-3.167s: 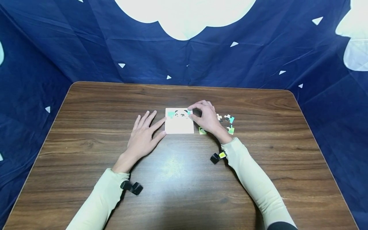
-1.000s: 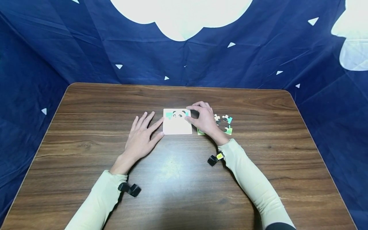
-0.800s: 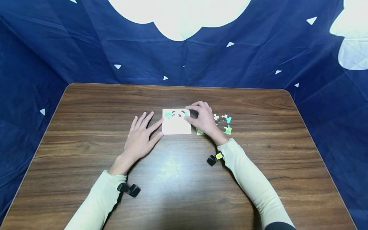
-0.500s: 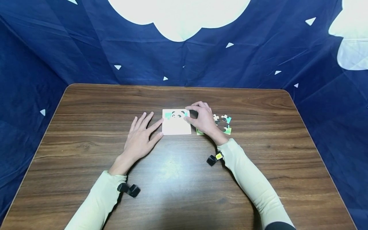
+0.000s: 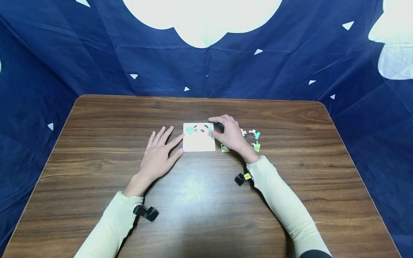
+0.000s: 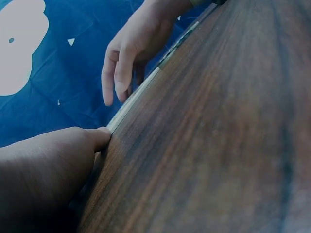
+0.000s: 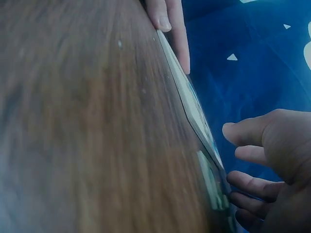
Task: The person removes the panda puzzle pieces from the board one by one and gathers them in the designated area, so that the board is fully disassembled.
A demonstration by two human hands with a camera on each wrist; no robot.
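Note:
A white puzzle board (image 5: 198, 143) lies flat on the table, with panda-face and teal pieces (image 5: 200, 129) across its upper part. My left hand (image 5: 158, 157) rests spread on the table, index fingertip and thumb touching the board's left edge. Over the board's upper right corner is my right hand (image 5: 231, 133). Its thumb and index finger are apart, and the right wrist view shows nothing between these fingers (image 7: 252, 128). Loose jigsaw pieces (image 5: 254, 134) lie right of the board, partly hidden by the right hand. A green piece (image 5: 224, 148) shows below its palm.
The wood-grain table (image 5: 290, 200) reaches back to a blue cloth (image 5: 96, 53) with white cloud and triangle shapes. Small black wrist cameras (image 5: 240, 179) sit on both sleeves. Another loose piece (image 5: 256, 146), green, lies near the right forearm.
My right hand's thumb and fingers have eased slightly right, off the board's upper right piece that they were at earlier. The left hand stays at the board's edge.

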